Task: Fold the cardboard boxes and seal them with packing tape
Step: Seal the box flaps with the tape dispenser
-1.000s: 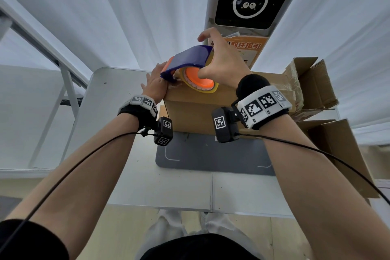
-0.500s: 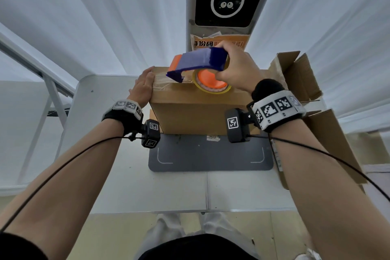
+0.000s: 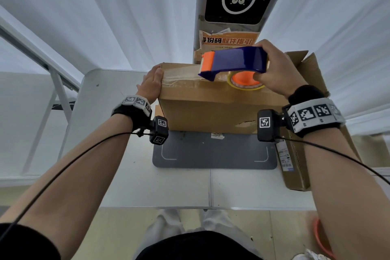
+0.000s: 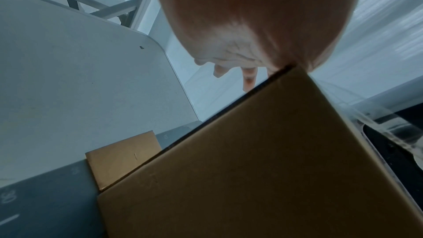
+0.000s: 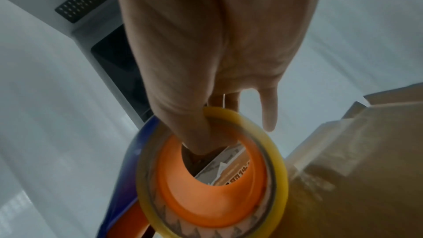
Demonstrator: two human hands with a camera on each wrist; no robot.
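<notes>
Your closed brown cardboard box (image 3: 211, 107) stands frame centre, clear tape strip (image 3: 181, 76) along its top; blue-and-orange tape dispenser (image 3: 232, 62) tilted above.

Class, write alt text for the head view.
The right hand draws a blue tape dispenser along a cardboard box top. The left hand presses the box's left end, over the laid tape.

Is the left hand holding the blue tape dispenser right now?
No, the right hand grips the blue tape dispenser; the left hand presses the brown cardboard box.
</notes>
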